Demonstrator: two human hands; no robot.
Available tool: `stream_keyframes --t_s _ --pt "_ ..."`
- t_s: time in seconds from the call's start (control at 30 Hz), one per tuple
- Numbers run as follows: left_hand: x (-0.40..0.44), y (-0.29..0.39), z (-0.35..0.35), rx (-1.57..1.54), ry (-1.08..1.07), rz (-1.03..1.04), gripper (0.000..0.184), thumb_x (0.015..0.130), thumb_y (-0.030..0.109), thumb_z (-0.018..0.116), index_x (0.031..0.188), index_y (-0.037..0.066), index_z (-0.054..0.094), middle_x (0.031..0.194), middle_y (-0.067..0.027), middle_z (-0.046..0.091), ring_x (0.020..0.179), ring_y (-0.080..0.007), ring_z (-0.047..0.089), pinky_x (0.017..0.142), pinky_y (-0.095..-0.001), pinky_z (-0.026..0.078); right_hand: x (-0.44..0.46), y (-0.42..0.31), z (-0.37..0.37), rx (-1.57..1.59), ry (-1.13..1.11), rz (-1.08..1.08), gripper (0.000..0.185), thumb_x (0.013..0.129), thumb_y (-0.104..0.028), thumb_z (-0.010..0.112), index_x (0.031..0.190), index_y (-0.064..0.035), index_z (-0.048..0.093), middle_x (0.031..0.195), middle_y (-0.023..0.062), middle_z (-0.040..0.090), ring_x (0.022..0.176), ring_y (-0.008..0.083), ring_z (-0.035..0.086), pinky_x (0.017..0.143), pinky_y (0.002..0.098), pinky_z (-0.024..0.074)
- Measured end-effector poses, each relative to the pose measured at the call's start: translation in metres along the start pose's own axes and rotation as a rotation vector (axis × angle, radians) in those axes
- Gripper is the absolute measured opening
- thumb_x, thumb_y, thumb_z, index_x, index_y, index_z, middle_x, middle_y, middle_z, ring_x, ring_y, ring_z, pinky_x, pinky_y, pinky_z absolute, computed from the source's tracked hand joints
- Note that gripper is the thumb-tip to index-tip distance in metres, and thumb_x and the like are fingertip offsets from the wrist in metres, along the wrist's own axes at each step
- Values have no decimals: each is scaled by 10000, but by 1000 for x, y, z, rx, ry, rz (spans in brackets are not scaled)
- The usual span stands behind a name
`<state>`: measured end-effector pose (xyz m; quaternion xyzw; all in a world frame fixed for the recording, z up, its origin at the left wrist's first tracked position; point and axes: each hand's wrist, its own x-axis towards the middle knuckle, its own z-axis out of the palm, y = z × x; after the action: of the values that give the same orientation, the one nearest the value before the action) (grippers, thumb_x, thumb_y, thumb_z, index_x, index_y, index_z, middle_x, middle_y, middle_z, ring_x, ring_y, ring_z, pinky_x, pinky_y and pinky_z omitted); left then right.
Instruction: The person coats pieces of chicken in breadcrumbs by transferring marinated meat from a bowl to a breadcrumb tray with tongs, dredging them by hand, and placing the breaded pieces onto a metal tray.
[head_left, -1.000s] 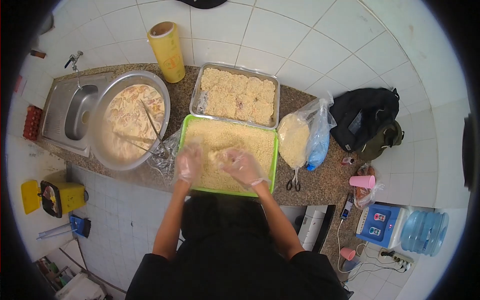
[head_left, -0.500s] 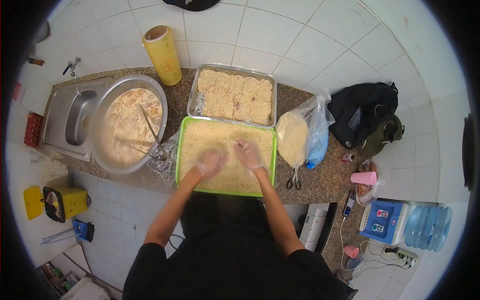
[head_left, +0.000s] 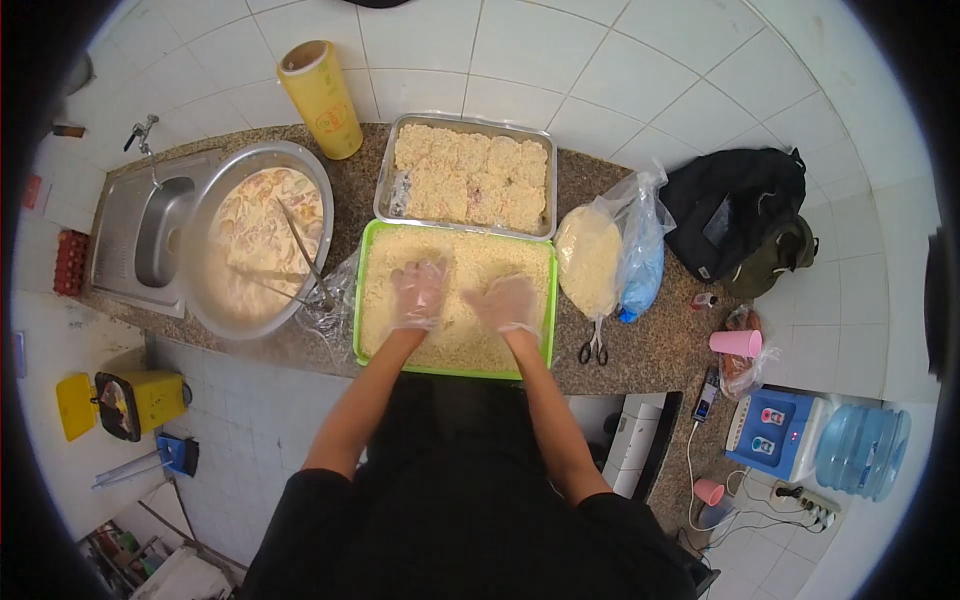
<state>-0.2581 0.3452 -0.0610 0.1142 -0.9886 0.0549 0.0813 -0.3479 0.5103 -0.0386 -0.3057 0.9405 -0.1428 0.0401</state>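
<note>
Both hands wear clear plastic gloves and rest on the crumbs in a green tray. My left hand lies with its fingers spread, in the left half of the tray. To its right, my right hand presses on the crumbs with its fingers stretched out towards the left. No piece of food can be made out under either hand. Directly behind the green tray stands a metal tray with rows of crumb-coated pieces.
At the left, a large metal bowl of pieces in pale liquid holds tongs, beside a sink. A yellow film roll stands behind. Rightward are a crumb bag, scissors, a black backpack and a pink cup.
My hands were slightly raised and curled over the crumbs. Now both have flattened onto them, the left fingers spread. The whole view has shifted slightly.
</note>
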Motion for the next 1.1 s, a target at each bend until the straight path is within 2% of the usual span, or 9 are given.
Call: stream_keyframes --t_s 0.17,0.3,0.37,0.47,0.6,0.67,0.77,0.9,1.1 --pt "6 -10 4 -202 131 -136 404 920 106 528 1307 160 627 1055 -90 609 994 -306 589 822 -504 446 14 -1 6 202 -431 178 635 887 -561 689 918 72 737 928 297 716 908 420 703 793 477 537" --pt "-33 -33 4 -474 215 -346 331 895 118 570 1211 144 664 1014 -127 634 912 -376 623 774 -521 487 -1 -15 -31 634 -56 161 513 846 -415 786 947 84 717 896 284 714 881 393 711 794 455 541" --pt "-52 -34 -20 -479 -13 -260 270 891 144 594 1148 137 675 965 -154 646 863 -390 638 739 -528 502 -6 -28 -33 576 183 -2 485 832 -351 812 980 98 707 893 274 714 871 378 714 786 439 545" --pt "-75 -26 -31 -555 -261 -101 177 900 171 597 1051 116 670 890 -188 653 812 -404 650 704 -535 512 1 -58 -77 569 -265 17 654 801 -393 825 1161 125 654 1041 284 708 989 371 697 893 421 538" --pt "-81 -6 -47 -750 -348 -178 166 917 223 581 1016 116 660 864 -195 666 806 -405 661 705 -526 522 -20 -66 -75 192 -168 55 854 730 -467 846 1298 110 576 1252 296 638 1173 399 615 1050 428 469" --pt "-67 6 -68 -670 -297 -157 199 929 221 555 1041 96 662 868 -189 679 809 -395 675 723 -524 532 -29 -56 -35 -4 -363 258 925 697 -503 851 1336 94 551 1330 304 595 1236 415 571 1113 445 424" --pt "-55 12 -33 -545 -107 32 255 956 199 503 1083 39 656 908 -188 704 844 -381 695 748 -525 546 -36 0 61 -49 -97 55 976 680 -507 867 1376 85 523 1303 272 628 1165 413 626 1025 455 501" --pt "-55 11 1 -340 355 264 296 965 148 455 1099 -49 630 957 -209 726 863 -386 713 743 -522 560 -7 36 26 413 -367 245 819 733 -382 841 1380 30 554 1179 252 700 1031 394 694 854 460 569" --pt "-47 -4 -64 -483 -432 58 303 968 166 460 1068 -45 653 951 -263 720 805 -423 711 758 -519 563 -1 -9 -37 939 -325 210 497 836 -306 729 1244 -29 669 988 280 720 893 372 721 786 441 564"
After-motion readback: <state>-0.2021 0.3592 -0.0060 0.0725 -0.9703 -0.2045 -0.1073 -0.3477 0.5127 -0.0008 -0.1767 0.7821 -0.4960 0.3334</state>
